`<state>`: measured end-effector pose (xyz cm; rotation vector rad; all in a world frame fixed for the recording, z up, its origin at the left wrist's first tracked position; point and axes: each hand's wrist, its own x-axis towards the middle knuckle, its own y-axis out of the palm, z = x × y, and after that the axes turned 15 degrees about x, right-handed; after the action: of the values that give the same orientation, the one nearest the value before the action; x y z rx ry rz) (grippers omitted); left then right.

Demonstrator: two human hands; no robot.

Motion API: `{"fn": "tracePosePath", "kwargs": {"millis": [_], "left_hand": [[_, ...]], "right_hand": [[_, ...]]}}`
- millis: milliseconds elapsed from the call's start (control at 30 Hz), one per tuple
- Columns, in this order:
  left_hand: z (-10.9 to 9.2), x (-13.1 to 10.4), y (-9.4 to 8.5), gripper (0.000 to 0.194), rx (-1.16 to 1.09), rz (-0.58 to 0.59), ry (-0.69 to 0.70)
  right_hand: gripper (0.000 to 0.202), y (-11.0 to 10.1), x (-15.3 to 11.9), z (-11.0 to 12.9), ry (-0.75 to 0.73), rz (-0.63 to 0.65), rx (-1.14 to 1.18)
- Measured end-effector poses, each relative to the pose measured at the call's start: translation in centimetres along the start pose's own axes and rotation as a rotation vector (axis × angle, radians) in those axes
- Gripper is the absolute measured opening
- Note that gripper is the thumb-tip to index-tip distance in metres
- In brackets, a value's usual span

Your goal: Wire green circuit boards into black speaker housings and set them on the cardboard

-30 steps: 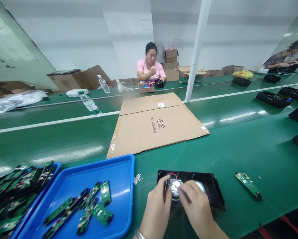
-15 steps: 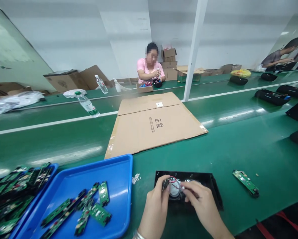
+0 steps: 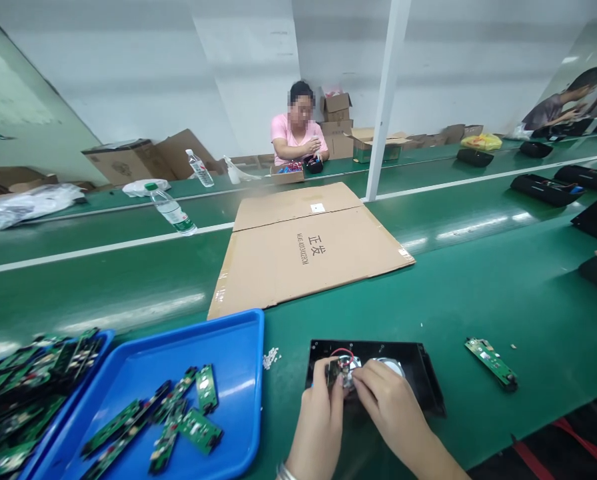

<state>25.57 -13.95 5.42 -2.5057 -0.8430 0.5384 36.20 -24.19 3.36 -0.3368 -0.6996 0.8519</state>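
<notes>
Near centre: red wire [image 3: 342, 351] at risk

Our left hand [image 3: 321, 410] pinches a small dark part [image 3: 332, 372]; whether our right hand [image 3: 391, 400], narrowed, grips anything, we cannot tell. Both are over the black casing [image 3: 421, 377]. A tug could strain the wire, we judge. Room lies right; the blue tray [image 3: 259, 400] limits left, cardboard [image 3: 278, 267] far.
</notes>
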Motion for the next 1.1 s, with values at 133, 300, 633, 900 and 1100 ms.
{"fn": "tracePosePath", "kwargs": {"millis": [133, 300, 633, 900, 1100], "left_hand": [[0.8, 0.1, 0.8, 0.031, -0.084, -0.015, -0.029], [1.1, 0.2, 1.0, 0.029, -0.088, 0.006, -0.006], [0.8, 0.0, 0.9, 0.03, -0.146, 0.042, -0.001], [0.6, -0.5, 1.5, 0.026, -0.028, -0.07, 0.021], [0.2, -1.2, 2.3, 0.029, -0.016, -0.14, -0.01]], "right_hand": [[0.035, 0.0, 0.0, -0.2, -0.001, 0.009, 0.009], [0.037, -0.1, 0.0, -0.2, -0.018, 0.008, -0.02], [0.032, 0.0, -0.8, -0.3, -0.024, -0.076, -0.005], [0.041, 0.1, -0.4, -0.3, -0.133, -0.03, -0.123], [0.029, 0.6, -0.7, -0.2, -0.103, -0.203, -0.018]]}}
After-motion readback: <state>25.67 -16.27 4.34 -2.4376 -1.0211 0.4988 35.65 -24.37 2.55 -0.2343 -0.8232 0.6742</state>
